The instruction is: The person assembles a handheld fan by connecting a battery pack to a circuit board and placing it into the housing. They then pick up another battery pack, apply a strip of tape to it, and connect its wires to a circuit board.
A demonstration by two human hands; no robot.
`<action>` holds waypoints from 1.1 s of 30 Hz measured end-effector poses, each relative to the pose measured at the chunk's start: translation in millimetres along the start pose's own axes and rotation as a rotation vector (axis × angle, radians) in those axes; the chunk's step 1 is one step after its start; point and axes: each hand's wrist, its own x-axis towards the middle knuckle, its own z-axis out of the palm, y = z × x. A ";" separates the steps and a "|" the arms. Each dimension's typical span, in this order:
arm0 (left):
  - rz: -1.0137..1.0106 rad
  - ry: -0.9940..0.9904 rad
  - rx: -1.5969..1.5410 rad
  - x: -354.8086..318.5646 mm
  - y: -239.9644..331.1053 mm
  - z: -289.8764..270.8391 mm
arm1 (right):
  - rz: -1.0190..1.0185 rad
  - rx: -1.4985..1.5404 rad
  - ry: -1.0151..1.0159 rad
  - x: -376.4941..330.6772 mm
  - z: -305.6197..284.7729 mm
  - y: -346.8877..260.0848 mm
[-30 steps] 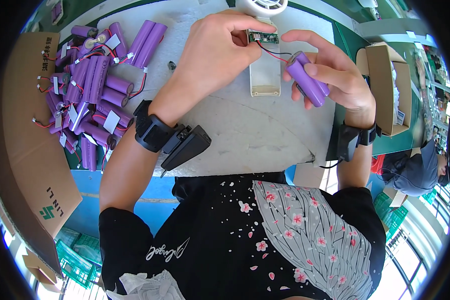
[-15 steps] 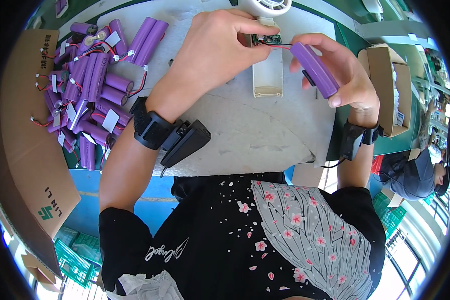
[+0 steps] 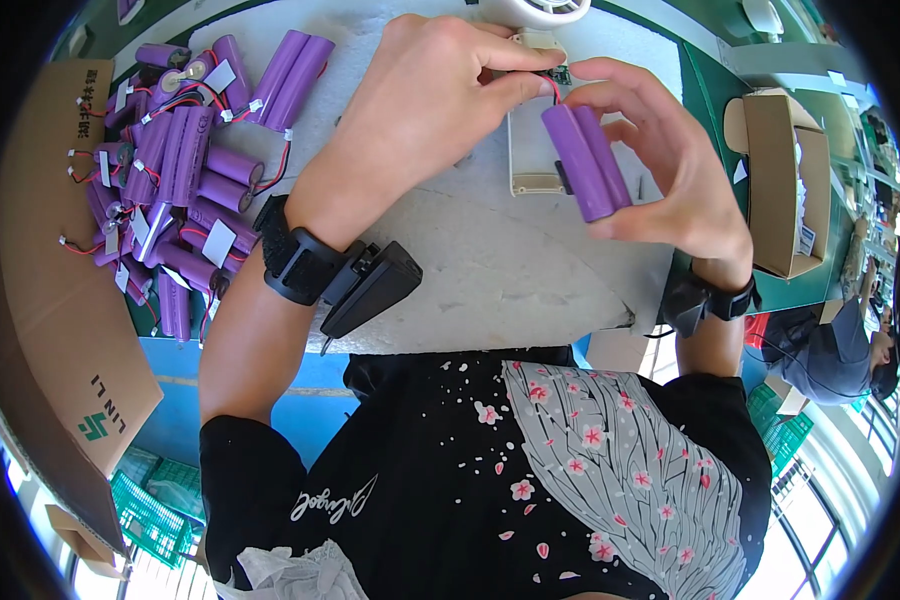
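Observation:
My right hand (image 3: 695, 205) holds a purple two-cell battery pack (image 3: 582, 170) between thumb and fingers, tilted above the work surface. Red and dark wires run from its upper end toward a small green circuit board (image 3: 560, 74). That board sits in the opened body of a white handheld fan (image 3: 538, 160), whose round head (image 3: 535, 12) is cut off by the top edge. My left hand (image 3: 435, 85) is closed at the fan's neck, thumb and index finger pinching by the board and wires. Its fingertips partly hide the wire ends.
Several purple battery packs with wires and white tags lie piled (image 3: 175, 170) on the left, beside a large cardboard box (image 3: 55, 270). A pale mat (image 3: 450, 280) covers the bench. At the right stands a smaller open carton (image 3: 775, 190); another person (image 3: 820, 345) is beyond it.
My right hand has turned the battery pack more upright and brought it slightly left, so both cells now show. The left hand stays at the fan's neck with its fingers slightly shifted.

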 end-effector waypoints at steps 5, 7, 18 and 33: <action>0.053 0.011 0.020 -0.8 -4.1 -0.6 | -0.136 -0.299 0.137 0.0 20.5 2.8; 0.092 0.010 0.036 -1.1 -4.9 -2.2 | -0.157 -0.385 0.165 -0.1 24.9 1.6; 0.031 -0.113 0.048 1.0 12.0 -11.4 | -0.224 -0.680 0.280 -7.2 37.2 -5.5; -0.077 -0.161 -0.104 -1.4 -0.5 -9.4 | -0.132 -0.527 0.359 4.9 39.5 1.2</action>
